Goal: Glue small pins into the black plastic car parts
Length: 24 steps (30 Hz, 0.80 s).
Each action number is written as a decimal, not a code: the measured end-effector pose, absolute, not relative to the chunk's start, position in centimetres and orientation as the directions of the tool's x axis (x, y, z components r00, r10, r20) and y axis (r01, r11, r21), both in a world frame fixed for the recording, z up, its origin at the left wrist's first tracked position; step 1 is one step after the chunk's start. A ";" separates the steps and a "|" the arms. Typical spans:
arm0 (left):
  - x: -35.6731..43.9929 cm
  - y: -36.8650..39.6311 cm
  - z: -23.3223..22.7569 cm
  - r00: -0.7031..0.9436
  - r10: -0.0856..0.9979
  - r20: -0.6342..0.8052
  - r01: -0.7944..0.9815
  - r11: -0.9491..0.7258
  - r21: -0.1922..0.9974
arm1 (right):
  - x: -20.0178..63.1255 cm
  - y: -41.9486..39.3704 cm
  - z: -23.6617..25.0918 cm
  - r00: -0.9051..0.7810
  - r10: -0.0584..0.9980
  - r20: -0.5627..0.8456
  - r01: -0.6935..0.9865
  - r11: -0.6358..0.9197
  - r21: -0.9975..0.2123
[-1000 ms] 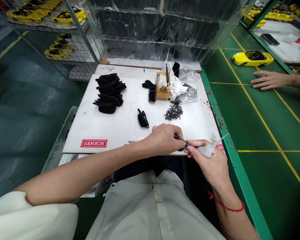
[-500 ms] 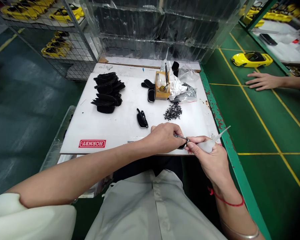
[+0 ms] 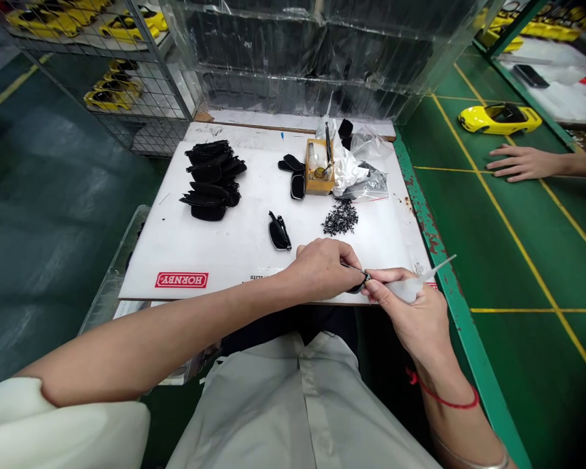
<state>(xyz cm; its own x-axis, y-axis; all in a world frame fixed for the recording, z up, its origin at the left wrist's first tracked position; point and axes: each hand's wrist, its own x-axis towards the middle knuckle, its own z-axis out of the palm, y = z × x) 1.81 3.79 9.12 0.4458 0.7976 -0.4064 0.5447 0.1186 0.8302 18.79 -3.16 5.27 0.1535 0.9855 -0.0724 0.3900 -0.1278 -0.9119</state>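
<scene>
My left hand (image 3: pixel 325 266) is closed at the board's front edge, its fingers pinching a small glossy black part (image 3: pixel 357 285). The part looks like the flat black pieces on the board, but the fingers cover much of it. My right hand (image 3: pixel 413 309) wraps round a translucent white squeeze bottle (image 3: pixel 406 289), whose thin nozzle points up and to the right. That hand's thumb and forefinger also pinch the right end of the black part. Just beyond the left hand lies another black part (image 3: pixel 279 232). A pile of tiny black pins (image 3: pixel 340 217) lies farther back.
Stacked black parts (image 3: pixel 209 179) stand at the board's left. A yellow box (image 3: pixel 319 177) sits near crumpled tissue (image 3: pixel 348 170) and plastic bags (image 3: pixel 371 179). To the right, a co-worker's hand (image 3: pixel 525 161) rests on the green surface by a yellow toy car (image 3: pixel 499 118).
The view has shifted slightly, so the surroundings sit a little differently. Both hands keep the same hold on the black part and the bottle.
</scene>
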 end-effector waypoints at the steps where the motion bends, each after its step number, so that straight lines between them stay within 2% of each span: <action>1: 1.8 3.8 9.2 0.444 0.799 -0.404 0.551 0.112 0.827 | 18.8 -3.1 5.3 0.154 0.985 -0.077 0.388 -0.132 -0.912; 11: 1.6 4.6 9.3 0.520 0.749 -0.411 0.562 0.063 0.825 | 19.3 -2.6 4.6 0.159 0.968 -0.195 0.168 -0.221 -0.961; 20: 2.0 4.7 10.3 0.499 0.755 -0.426 0.609 0.044 0.792 | 19.6 -2.7 4.3 0.178 0.960 -0.215 0.122 -0.238 -0.964; 24: 1.9 4.7 10.4 0.493 0.758 -0.427 0.601 0.058 0.797 | 19.4 -2.7 4.3 0.189 0.961 -0.204 0.154 -0.234 -0.960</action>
<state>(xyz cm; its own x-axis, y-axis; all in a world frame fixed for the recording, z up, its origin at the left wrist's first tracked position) 1.91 4.68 10.42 0.4933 0.7579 -0.4269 0.6009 0.0579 0.7972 19.44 -2.72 4.27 0.1894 0.9606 -0.2036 0.1536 -0.2338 -0.9601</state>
